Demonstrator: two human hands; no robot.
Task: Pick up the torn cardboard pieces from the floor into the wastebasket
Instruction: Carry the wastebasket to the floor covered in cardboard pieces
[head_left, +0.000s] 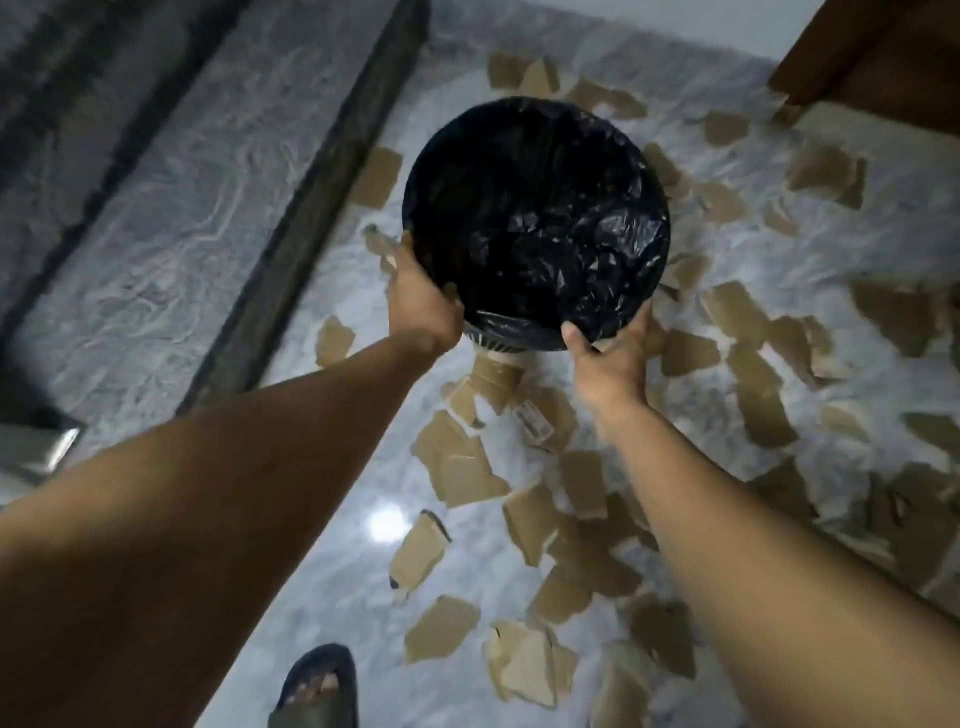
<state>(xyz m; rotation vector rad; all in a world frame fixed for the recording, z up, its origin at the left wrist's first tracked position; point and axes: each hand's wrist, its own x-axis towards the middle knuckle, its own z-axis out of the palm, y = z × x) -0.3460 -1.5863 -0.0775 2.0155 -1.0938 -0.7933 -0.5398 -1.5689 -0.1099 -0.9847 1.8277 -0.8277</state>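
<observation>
A round wastebasket (535, 156) lined with a black plastic bag is in the upper middle, seen from above. My left hand (423, 301) grips its near-left rim. My right hand (615, 348) grips the near-right rim, thumb over the edge. Only crumpled black liner shows inside. Several torn brown cardboard pieces (462, 467) lie scattered over the marble floor around and below the basket, mostly to the right. One piece carries a white label (535, 423).
A dark raised step edge (306, 208) runs diagonally at the left. Brown wooden furniture (883, 57) stands at the top right. My foot in a dark sandal (317, 686) is at the bottom. The grey marble floor (337, 571) is glossy.
</observation>
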